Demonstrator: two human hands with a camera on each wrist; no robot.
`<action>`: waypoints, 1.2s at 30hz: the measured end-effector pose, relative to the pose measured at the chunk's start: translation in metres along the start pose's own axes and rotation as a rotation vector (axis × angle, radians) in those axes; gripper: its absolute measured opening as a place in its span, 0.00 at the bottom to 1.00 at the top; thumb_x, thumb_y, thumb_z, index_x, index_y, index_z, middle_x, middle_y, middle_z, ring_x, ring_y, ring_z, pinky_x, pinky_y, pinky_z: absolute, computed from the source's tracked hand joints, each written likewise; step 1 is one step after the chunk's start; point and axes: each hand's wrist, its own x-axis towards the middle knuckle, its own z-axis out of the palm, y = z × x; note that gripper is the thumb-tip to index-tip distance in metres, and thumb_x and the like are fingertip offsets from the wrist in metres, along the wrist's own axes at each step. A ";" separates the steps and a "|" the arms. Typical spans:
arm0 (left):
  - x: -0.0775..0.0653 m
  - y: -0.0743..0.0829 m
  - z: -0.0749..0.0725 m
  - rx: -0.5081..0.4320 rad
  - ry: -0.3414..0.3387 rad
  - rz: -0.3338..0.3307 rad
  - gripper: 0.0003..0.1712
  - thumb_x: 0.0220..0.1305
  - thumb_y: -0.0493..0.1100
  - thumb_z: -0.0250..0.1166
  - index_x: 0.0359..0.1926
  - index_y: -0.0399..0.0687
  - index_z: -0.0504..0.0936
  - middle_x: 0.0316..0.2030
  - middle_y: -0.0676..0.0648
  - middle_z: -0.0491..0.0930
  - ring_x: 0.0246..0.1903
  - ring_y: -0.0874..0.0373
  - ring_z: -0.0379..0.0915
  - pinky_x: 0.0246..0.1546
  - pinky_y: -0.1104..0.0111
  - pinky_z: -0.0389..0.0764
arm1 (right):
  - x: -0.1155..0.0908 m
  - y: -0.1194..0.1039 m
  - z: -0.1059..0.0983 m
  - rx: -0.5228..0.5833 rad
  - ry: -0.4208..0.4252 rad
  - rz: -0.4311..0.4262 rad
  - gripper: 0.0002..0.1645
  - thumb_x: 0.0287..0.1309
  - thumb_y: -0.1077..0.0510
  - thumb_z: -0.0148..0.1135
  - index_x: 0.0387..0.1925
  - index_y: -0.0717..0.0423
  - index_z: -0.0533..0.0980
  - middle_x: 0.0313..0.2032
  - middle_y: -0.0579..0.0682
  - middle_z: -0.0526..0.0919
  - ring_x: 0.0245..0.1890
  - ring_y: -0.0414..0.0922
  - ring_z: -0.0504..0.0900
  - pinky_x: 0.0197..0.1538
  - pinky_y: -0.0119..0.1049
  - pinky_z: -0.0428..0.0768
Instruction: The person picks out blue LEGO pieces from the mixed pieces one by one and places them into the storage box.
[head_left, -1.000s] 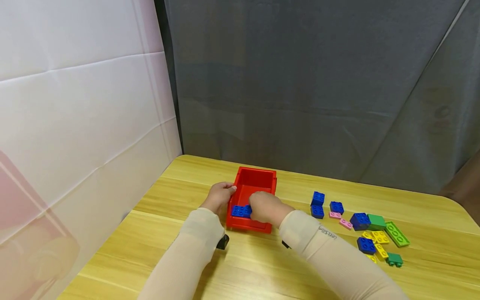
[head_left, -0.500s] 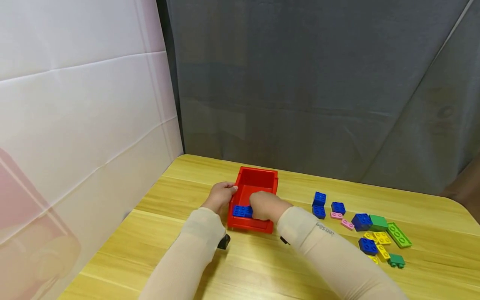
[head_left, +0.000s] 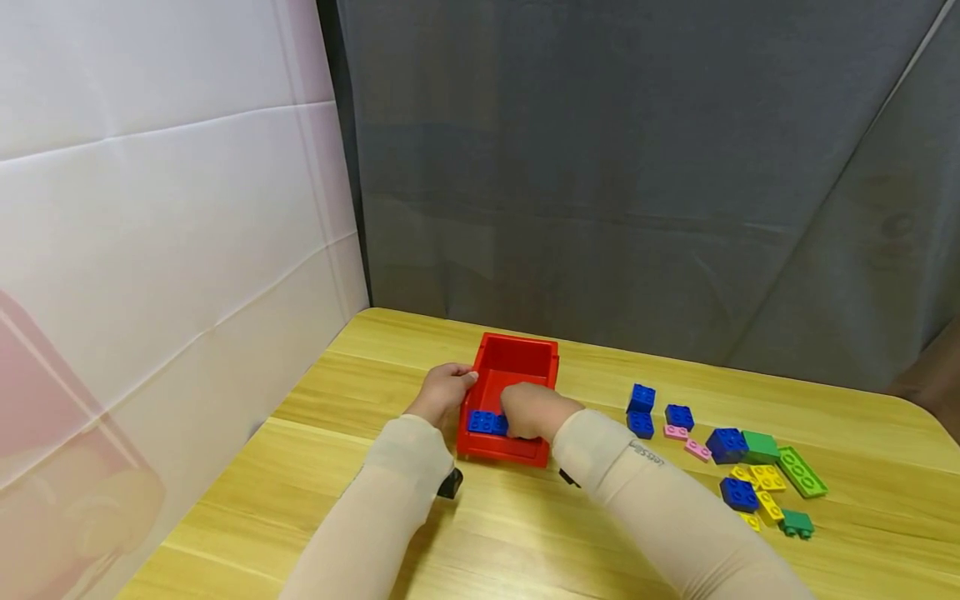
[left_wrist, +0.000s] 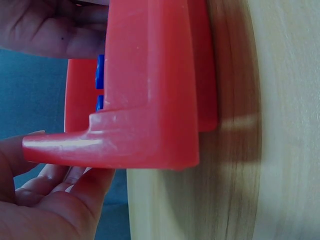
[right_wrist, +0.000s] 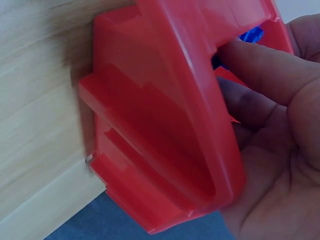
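In the head view a red plastic bin (head_left: 506,450) lies on the table with its low front toward me. My left hand (head_left: 441,393) grips its left rim; in the left wrist view the thumb and fingers (left_wrist: 80,197) are on either side of the red wall. My right hand (head_left: 536,411) reaches inside the bin, over its front part. Its thumb and fingers pinch a blue toy brick (head_left: 500,426), mostly hidden by the hand. Beside that, at the bin's front left, sits another blue toy brick (head_left: 480,421). The right wrist view shows only bits of blue (right_wrist: 252,35) behind the thumb.
Right of the bin, loose bricks lie on the wooden table (head_left: 510,533): blue ones (head_left: 641,411), pink ones (head_left: 697,450), green ones (head_left: 761,447), and yellow ones (head_left: 767,477). A grey curtain (head_left: 600,183) hangs behind the table, and a white one (head_left: 172,208) on the left.
The head view has shifted slightly. My right wrist has turned a little to the left, while the hand stays in the bin by the blue bricks. My left hand keeps holding the rim.
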 end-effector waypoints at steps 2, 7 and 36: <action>0.000 0.000 0.000 -0.001 0.003 -0.002 0.20 0.72 0.40 0.53 0.61 0.37 0.72 0.57 0.36 0.74 0.56 0.42 0.70 0.59 0.53 0.72 | 0.001 0.000 0.001 -0.002 0.000 -0.006 0.05 0.57 0.60 0.66 0.34 0.56 0.78 0.26 0.47 0.77 0.29 0.45 0.75 0.44 0.37 0.79; 0.000 0.000 0.001 0.007 0.011 0.019 0.19 0.72 0.39 0.53 0.60 0.35 0.73 0.55 0.36 0.75 0.54 0.42 0.71 0.58 0.53 0.73 | 0.004 0.001 0.002 -0.004 -0.002 -0.006 0.03 0.57 0.62 0.65 0.32 0.55 0.77 0.26 0.48 0.77 0.28 0.45 0.75 0.41 0.36 0.78; 0.002 -0.001 0.002 -0.016 0.017 -0.001 0.19 0.72 0.39 0.54 0.60 0.36 0.74 0.54 0.36 0.75 0.53 0.43 0.72 0.57 0.55 0.75 | 0.009 0.001 0.003 0.014 -0.037 0.032 0.04 0.56 0.62 0.65 0.34 0.55 0.78 0.27 0.48 0.77 0.29 0.45 0.75 0.40 0.36 0.78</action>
